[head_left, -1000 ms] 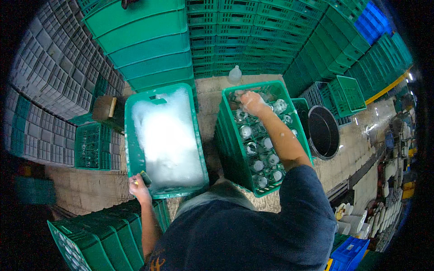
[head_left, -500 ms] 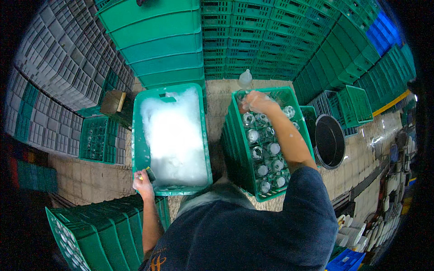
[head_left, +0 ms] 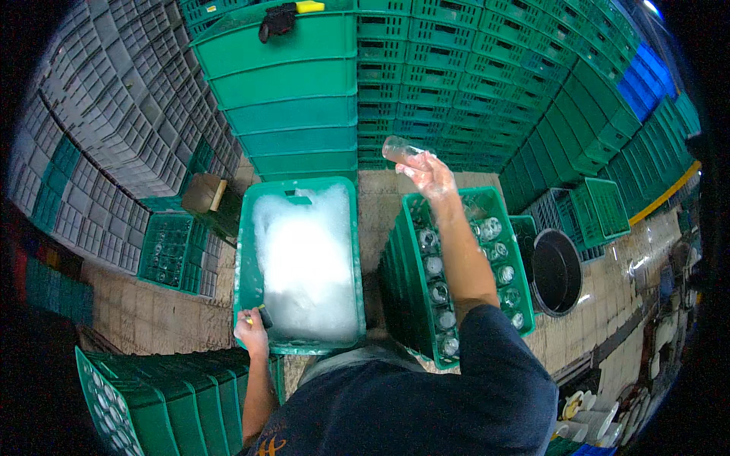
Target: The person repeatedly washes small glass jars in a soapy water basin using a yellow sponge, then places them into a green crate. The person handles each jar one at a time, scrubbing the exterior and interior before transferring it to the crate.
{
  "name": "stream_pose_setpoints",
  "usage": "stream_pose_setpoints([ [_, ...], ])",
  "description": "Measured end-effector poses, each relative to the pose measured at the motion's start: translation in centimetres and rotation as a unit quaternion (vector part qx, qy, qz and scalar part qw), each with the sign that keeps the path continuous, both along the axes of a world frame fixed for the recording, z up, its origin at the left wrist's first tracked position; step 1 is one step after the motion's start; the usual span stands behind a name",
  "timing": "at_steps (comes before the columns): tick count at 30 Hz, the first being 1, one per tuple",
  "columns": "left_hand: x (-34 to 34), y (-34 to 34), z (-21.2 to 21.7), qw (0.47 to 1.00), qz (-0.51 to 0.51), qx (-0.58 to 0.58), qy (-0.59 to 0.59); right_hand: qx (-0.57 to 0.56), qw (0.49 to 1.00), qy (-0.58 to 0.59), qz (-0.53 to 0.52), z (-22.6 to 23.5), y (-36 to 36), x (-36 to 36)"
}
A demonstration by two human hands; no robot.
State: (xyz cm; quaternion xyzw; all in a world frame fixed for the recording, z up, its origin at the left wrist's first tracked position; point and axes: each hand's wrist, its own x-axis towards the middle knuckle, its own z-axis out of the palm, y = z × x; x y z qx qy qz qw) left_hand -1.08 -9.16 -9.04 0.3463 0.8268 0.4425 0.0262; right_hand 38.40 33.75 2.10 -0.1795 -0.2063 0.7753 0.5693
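Observation:
My right hand is raised beyond the crate of glassware, with its fingers round a clear drinking glass. Suds cling to that hand and the glass is tilted. At the left rim of a green tub full of white foam, my left hand pinches a dark green and yellow scouring sponge. Upturned clear glasses stand in rows inside the green crate on the right; my right forearm covers part of them.
Tall stacks of green crates rise behind the tub, with a dark glove on top. Grey racks are stacked at left. A black round bin stands right of the glass crate. Another crate of glasses is at lower left.
My right hand has come up out of the crate with a glass in it. The left hand stays at the tub's rim with the sponge. The view has tilted upward.

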Motion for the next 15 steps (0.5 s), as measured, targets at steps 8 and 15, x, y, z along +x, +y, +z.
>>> stream_pose_setpoints([
  [8, -1.4, 1.0, -0.2, 0.89, 0.035, 0.044, -0.452, -0.097, 0.99, 0.098, -0.031, -3.0, -2.4, -13.8],
  [15, -2.6, 7.4, -1.0, 0.874, -0.068, -0.106, -0.469, -0.181, 0.969, 0.168, 0.017, -4.2, -12.9, -19.2],
])
